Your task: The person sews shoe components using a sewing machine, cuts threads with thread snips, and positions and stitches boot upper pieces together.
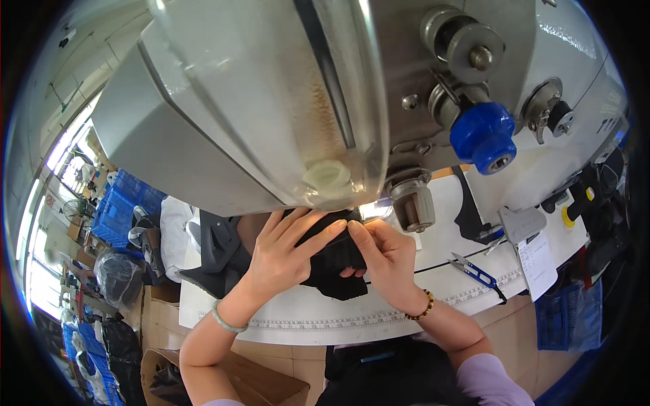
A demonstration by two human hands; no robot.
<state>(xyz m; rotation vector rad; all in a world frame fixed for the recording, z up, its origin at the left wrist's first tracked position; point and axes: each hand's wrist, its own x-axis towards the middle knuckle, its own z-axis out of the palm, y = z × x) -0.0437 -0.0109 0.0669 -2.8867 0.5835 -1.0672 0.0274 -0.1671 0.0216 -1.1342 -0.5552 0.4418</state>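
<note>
A large grey-white sewing machine point(257, 115) hangs over the work, and its head hides the needle area. Beneath it lies a black fabric piece point(333, 264), lit by a small lamp. My left hand point(281, 256) rests on this piece with fingers stretched and spread, the index fingertip close to my right thumb. With thumb and index finger pinched together, my right hand point(387, 260) grips the edge of the black fabric piece; some of its other fingertips show beneath the cloth. More dark cut pieces point(223, 250) lie left of my left hand.
Blue-handled thread snips point(477, 272) lie right on the white table point(379, 321), near a black strip point(468, 210) and a paper sheet point(537, 264). A blue knob point(483, 139) juts from the machine. Blue crates point(125, 206) stand left; a cardboard box point(264, 379) sits below.
</note>
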